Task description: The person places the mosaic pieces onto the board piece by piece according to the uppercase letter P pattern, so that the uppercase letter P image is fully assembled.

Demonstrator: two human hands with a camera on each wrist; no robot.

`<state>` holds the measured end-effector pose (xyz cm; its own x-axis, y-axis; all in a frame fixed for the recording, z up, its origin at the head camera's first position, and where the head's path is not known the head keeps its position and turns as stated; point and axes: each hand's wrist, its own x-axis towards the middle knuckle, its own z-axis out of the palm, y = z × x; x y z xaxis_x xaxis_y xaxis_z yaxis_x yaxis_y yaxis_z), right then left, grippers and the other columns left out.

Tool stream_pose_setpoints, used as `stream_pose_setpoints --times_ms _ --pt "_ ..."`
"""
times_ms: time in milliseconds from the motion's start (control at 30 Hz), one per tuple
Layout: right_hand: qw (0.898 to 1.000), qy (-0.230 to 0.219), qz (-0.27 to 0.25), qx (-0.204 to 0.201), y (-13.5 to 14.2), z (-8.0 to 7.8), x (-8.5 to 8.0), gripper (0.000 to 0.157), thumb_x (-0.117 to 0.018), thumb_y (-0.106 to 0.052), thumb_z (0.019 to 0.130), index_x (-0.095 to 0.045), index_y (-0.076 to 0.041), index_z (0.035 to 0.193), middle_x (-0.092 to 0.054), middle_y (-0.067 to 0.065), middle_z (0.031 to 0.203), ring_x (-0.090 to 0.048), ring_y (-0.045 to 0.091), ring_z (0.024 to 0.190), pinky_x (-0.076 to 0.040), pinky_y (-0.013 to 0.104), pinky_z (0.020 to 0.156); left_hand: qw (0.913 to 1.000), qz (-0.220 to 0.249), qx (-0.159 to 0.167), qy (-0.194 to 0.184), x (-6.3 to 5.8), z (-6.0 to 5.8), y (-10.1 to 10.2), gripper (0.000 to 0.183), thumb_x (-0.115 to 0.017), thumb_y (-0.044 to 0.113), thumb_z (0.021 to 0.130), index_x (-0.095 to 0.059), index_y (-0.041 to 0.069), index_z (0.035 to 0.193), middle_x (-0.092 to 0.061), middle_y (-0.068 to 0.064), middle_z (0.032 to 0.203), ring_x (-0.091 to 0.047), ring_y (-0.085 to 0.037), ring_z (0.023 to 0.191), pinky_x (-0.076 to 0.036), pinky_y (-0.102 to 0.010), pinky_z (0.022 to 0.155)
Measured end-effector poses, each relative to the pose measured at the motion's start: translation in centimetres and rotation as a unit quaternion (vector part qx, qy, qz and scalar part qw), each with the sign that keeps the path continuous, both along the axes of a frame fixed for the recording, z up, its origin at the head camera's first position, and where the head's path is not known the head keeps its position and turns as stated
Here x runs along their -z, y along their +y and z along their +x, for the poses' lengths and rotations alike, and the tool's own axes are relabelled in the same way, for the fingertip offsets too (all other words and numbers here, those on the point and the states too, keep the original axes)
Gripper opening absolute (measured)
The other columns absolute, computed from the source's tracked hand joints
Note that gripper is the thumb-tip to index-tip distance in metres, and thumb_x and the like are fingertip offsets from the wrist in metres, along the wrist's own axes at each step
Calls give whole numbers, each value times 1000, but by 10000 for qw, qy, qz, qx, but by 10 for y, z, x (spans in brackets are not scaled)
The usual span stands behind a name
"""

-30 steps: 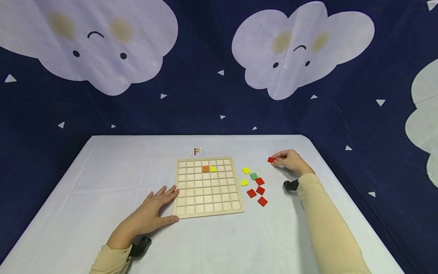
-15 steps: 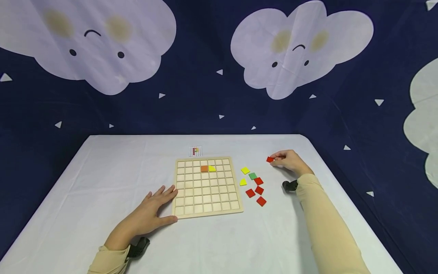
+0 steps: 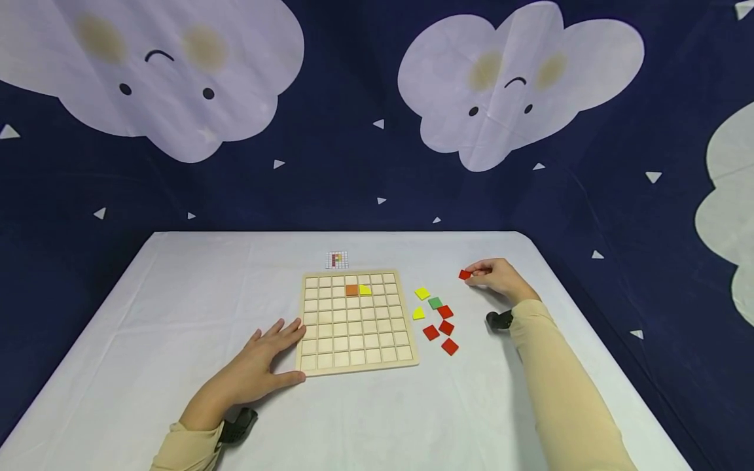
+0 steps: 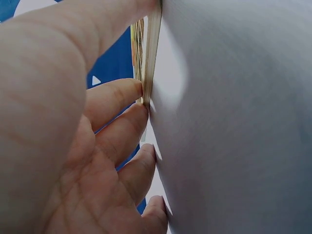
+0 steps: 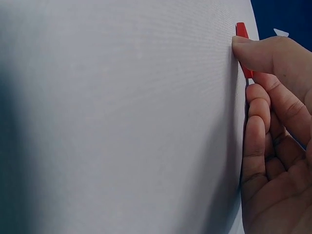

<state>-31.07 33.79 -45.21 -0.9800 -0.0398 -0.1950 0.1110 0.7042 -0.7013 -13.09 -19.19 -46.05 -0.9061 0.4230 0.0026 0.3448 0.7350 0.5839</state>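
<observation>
A red square tile is pinched between the thumb and fingers of my right hand, at the far right of the table. In the right wrist view the red tile sits close to the cloth. My left hand lies spread, its fingertips and thumb touching the left edge of the wooden grid board. Against the board's edge the fingers are straight in the left wrist view. In the board's second row lie an orange square tile and, beside it, a yellow tile with one slanted or curved side.
Right of the board lie loose tiles: several red ones, a green one, a yellow square and a yellow shaped piece. Behind the board is a small card with a coloured grid pattern. White cloth covers the table.
The view has shifted very slightly. Both hands and the tiles hold the same places relative to the board.
</observation>
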Motion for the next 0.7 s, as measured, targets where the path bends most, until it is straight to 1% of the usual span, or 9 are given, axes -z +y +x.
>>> stream_pose_setpoints --times_ms 167,300,433,567,700 --pt "10000 36 -12 -14 0 0 -1 47 -85 -23 92 -73 0 132 -70 -4 98 -57 13 91 -49 17 76 10000 21 18 39 0 0 0 87 -86 44 90 -52 6 159 -41 -16 171 -29 -52 161 -15 -82 123" --pt "10000 11 -8 -19 1 0 0 45 -84 -22 93 -73 -1 131 -70 -3 99 -58 14 92 -49 17 77 10000 7 36 57 0 -1 0 87 -86 45 89 -52 6 159 -41 -16 171 -29 -52 160 -15 -83 123" --pt "10000 -9 -66 -59 1 0 -1 46 -84 -21 93 -73 0 131 -70 -4 97 -58 12 91 -50 17 75 10000 15 24 15 0 -1 0 87 -86 44 89 -51 6 160 -41 -15 171 -28 -51 161 -15 -82 123" --pt "9999 5 -105 -64 1 -1 0 46 -85 -21 92 -73 0 132 -70 -5 97 -58 11 90 -50 15 75 10000 13 34 48 0 0 0 87 -86 45 89 -51 7 160 -41 -15 171 -29 -51 161 -16 -82 123" --pt "10000 25 -9 -81 1 -1 1 45 -84 -21 93 -73 0 132 -70 -4 98 -58 13 91 -50 16 75 10000 -8 50 66 0 1 0 87 -86 46 89 -52 7 159 -42 -15 171 -30 -52 160 -17 -82 123"
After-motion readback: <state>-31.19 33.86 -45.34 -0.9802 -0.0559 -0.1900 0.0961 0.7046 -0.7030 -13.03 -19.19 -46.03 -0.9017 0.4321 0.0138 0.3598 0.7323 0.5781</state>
